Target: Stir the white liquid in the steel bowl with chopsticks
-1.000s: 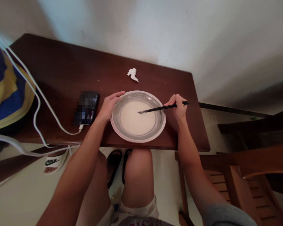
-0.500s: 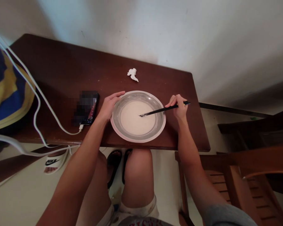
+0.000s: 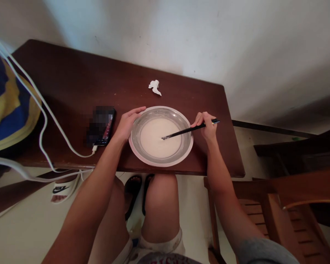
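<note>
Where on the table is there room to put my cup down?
The far left of the table, behind the phone, is bare, as is the strip between the tissue and the right edge. The near middle is crowded: left hand, bowl, right hand with chopsticks.

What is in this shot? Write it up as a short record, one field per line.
Left hand: left hand rests on the rim of the bowl, steadying it
Right hand: right hand holds black chopsticks
Chopstick tips: dipped in the white batter inside the bowl
Bowl: shallow metal bowl near the front edge of the table
Left of bowl: phone with a white cable plugged in
Behind bowl: crumpled tissue
Right of table: wooden chair
</note>
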Available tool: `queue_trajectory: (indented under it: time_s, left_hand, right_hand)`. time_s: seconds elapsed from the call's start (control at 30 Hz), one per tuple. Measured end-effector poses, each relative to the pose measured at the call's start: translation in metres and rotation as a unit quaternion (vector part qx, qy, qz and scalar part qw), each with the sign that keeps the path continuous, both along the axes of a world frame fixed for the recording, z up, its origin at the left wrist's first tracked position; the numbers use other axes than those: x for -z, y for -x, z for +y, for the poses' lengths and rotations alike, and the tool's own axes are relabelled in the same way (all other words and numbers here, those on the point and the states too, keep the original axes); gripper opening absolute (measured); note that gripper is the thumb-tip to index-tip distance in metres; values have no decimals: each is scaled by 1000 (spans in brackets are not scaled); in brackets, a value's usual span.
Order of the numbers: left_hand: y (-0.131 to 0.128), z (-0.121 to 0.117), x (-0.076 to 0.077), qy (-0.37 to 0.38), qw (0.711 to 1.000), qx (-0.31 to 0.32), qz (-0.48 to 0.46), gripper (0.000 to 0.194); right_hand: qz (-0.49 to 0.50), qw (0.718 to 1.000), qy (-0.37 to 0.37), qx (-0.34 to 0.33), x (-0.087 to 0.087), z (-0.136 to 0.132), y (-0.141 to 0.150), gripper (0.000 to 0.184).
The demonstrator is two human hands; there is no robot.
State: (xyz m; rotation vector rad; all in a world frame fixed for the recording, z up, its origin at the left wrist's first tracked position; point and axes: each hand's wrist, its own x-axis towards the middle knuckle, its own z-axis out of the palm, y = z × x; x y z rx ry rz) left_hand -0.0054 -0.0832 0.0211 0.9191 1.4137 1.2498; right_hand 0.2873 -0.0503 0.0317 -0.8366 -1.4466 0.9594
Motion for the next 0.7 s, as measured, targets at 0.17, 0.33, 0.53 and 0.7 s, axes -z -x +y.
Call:
queue_trajectory:
  time_s: [0.17, 0.33, 0.53, 0.7]
  left_hand:
    - [1, 0, 3, -1, 1000, -1, -13, 51]
    - [1, 0, 2, -4, 1000, -2, -18, 51]
    - [0, -1, 1, -3, 1000, 1, -19, 51]
    - [0, -1, 0, 6, 1000, -4, -29, 52]
  right_hand:
    - [-69, 995, 36, -67, 1, -6, 7, 46]
    - [-28, 999, 9, 32, -2, -2, 3, 49]
    - [-20, 999, 12, -30, 1, -3, 2, 52]
    - [-57, 997, 26, -43, -3, -6, 6, 43]
